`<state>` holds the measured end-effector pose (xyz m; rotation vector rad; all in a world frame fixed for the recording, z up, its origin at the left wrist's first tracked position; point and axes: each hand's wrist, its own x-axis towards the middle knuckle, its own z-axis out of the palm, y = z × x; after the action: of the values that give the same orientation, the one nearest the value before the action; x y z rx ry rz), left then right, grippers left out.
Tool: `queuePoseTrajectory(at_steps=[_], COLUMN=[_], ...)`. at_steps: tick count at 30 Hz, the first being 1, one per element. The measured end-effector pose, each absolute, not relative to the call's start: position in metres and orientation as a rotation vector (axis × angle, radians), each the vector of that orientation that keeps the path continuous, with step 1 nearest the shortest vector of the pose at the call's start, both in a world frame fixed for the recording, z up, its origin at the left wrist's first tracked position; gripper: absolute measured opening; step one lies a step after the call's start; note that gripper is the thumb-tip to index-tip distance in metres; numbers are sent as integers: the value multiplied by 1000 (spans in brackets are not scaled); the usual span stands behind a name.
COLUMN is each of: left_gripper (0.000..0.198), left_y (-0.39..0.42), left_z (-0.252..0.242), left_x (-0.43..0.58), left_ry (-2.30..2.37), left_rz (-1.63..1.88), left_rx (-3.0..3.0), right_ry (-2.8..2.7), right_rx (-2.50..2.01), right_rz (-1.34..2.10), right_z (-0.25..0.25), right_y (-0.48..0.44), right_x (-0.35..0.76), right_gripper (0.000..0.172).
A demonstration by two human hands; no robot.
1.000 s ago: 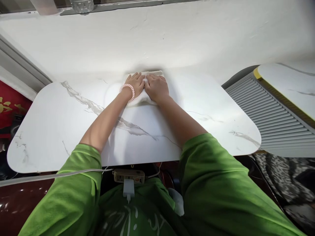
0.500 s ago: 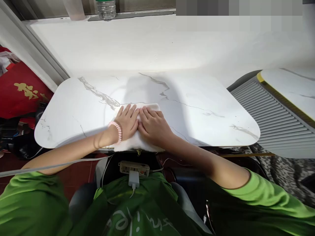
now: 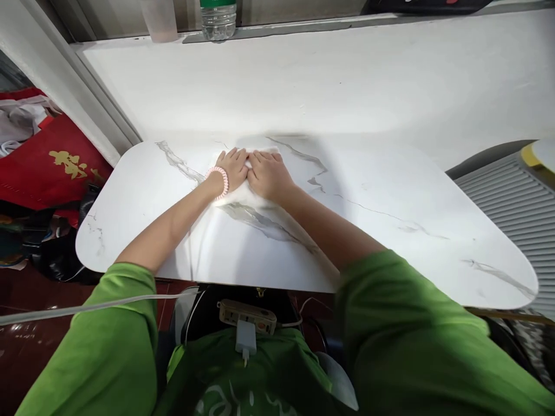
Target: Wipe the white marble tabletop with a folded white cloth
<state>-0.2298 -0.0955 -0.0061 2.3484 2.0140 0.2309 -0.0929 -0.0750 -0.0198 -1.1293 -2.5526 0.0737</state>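
A white, soft-looking cloth lies flat on the counter near the wall, directly under the fingers of the left hand and the right hand, with its lower part showing between and below them. The left fingers are laid out slightly spread, the right ones rest close together, and the two hands meet or nearly meet over the fabric. The counter is smooth and white with grey marble-like veins and rounded corners, and a pink coiled bracelet rings the left wrist.
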Motion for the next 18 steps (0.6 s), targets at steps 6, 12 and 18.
queuePoseTrajectory(at_steps=[6, 12, 18], left_gripper=[50, 51, 50], left_y=[-45, -48, -99], left_z=[-7, -10, -6], left_x=[-246, -248, -238], left_ry=[2047, 2070, 2093], left_rz=[298, 297, 256], left_rx=[2339, 2312, 2343], right_ry=[-2494, -2476, -2533], right_rx=[-1213, -1208, -1155], right_rz=[53, 34, -26], right_z=[-19, -20, -19], right_y=[-29, -33, -77], right_x=[-116, -115, -103], right_gripper=[52, 51, 51])
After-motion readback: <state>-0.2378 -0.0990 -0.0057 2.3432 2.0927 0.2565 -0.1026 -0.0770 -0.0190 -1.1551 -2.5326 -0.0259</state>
